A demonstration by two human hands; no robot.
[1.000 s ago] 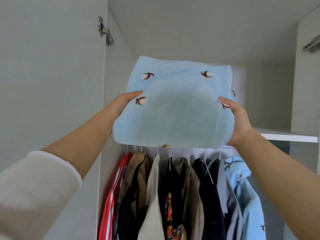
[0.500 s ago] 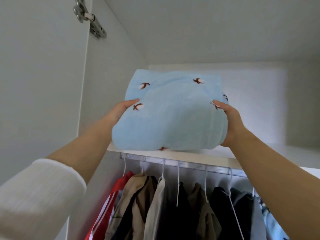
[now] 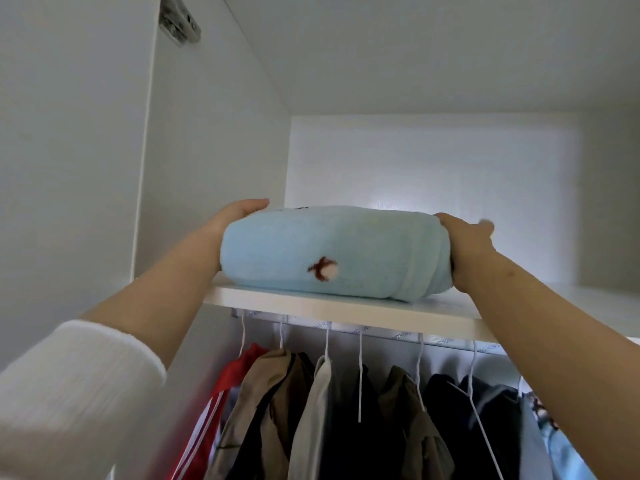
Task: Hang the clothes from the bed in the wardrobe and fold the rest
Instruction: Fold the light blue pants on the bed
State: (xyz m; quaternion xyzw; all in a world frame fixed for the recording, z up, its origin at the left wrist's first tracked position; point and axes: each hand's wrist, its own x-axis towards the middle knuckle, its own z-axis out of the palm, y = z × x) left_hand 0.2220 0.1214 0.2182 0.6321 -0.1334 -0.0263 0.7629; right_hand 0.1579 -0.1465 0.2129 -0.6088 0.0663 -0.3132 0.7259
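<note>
1. A folded, fluffy light-blue fleece garment (image 3: pixel 332 254) with small brown-and-white embroidered motifs lies flat on the white upper shelf (image 3: pixel 311 304) of the white wardrobe, close to the shelf's front edge and towards its left end.
2. The left hand (image 3: pixel 239 213) presses against the garment's left end — its thumb lies over the top edge, and the rest of its fingers are hidden behind the bundle, so how far they curl cannot be told.
3. The right hand (image 3: pixel 465 247) clasps the garment's right end, its palm against the side fold; one fingertip shows blurred beyond the bundle, and the other fingers wrap out of sight.
4. The left forearm comes out of a white ribbed sleeve (image 3: pixel 69 393) at the lower left, while the right forearm is bare.
5. Under the shelf runs a metal hanging rail (image 3: pixel 381 332) with thin white wire hangers (image 3: pixel 360 375) hooked over it.
6. On the hangers, from left to right, hang a red jacket with white stripes (image 3: pixel 214 407), a tan jacket (image 3: pixel 256 403), a cream top (image 3: pixel 311 410), dark garments (image 3: pixel 446 427) and — at the far right edge — a pale blue piece (image 3: pixel 568 455).
7. A metal door hinge (image 3: pixel 178 24) sits at the top left, on the inside of the open wardrobe door (image 3: pixel 69 150).
</note>
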